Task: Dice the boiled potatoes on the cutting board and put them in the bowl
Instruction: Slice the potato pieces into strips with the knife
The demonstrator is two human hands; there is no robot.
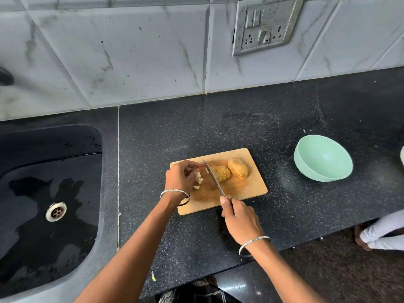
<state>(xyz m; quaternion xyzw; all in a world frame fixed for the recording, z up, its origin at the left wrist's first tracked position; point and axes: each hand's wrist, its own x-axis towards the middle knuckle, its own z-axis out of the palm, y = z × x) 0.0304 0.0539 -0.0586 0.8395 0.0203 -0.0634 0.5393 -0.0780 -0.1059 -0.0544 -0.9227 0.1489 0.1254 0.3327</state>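
A wooden cutting board [247, 189] lies on the black counter. On it sit a sliced potato [222, 172] and, to its right, a whole potato [238, 168]. Small white potato pieces [199, 179] lie at the board's left. My right hand [239, 219] grips the handle of a knife [214, 179], whose blade rests against the left end of the sliced potato. My left hand [181, 178] hovers over the diced pieces, fingers curled on some of them. A mint-green bowl [322, 158] stands empty to the right of the board.
A black sink [48, 193] with a drain is sunk into the counter at the left. A tiled wall with a socket panel [264, 25] rises behind. Another person's feet [380, 235] stand at the right, past the counter's front edge.
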